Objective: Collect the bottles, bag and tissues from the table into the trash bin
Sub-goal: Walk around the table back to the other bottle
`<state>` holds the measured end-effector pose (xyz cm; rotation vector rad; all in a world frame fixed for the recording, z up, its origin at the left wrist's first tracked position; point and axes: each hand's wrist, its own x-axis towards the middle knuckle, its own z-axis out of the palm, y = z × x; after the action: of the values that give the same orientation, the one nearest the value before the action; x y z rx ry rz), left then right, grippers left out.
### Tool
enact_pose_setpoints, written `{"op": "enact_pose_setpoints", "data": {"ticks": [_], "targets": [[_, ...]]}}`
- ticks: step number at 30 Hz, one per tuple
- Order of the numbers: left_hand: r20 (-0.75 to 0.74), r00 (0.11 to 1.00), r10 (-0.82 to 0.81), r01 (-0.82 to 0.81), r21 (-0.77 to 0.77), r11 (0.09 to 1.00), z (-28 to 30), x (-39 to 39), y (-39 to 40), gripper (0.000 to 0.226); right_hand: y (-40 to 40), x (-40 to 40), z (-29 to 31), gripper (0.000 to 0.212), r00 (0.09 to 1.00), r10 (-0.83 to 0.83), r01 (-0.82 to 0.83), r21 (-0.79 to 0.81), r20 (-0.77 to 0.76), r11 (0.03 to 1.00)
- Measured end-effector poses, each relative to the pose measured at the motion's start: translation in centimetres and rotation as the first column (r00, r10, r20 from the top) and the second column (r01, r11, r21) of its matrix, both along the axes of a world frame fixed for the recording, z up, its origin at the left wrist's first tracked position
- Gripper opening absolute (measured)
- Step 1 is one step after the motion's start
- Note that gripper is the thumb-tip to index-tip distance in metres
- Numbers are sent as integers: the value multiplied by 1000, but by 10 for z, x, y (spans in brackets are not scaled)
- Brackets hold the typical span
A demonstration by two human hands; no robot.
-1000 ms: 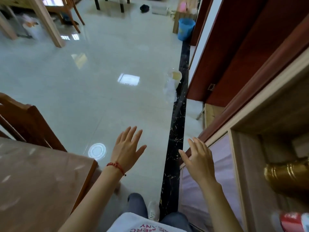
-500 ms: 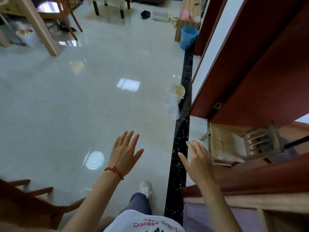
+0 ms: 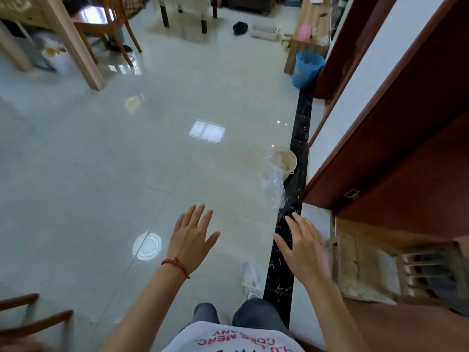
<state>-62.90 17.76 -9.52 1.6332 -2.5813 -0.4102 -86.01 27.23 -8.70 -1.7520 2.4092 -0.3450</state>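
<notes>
Glossy pale floor tiles (image 3: 106,174) fill most of the view, crossed by a black marble strip (image 3: 299,138) beside a dark red wooden door (image 3: 411,148). Both hands are held out above the floor with fingers spread; nothing is gripped by the left hand (image 3: 190,241) or the right hand (image 3: 304,247). A blue plastic trash bin (image 3: 307,69) is seen far ahead by the wall. Nearer, a clear crumpled plastic bag (image 3: 274,189) lies against a pale round tub (image 3: 281,158), its contents hard to make out. A wooden chair (image 3: 30,323) is cut off at the lower left.
</notes>
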Motion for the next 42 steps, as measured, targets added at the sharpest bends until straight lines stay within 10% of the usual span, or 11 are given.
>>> {"op": "enact_pose_setpoints", "data": {"ticks": [10,22,31,42], "targets": [[-51,926,375,-375,10,927,6,-25,-76,72,-171,-44,12,63,929,369,-369,5,-35,929],[-23,634,773,-772,33,634,12,-3,-73,65,-290,11,12,69,567,823,-823,-11,-4,567],[67,429,901,-903,37,427,10,58,-62,74,-331,107,4,70,348,937,-938,18,29,347],[75,417,906,-909,16,417,-7,206,-150,78,-426,259,-11,70,294,955,-955,46,27,292]]}}
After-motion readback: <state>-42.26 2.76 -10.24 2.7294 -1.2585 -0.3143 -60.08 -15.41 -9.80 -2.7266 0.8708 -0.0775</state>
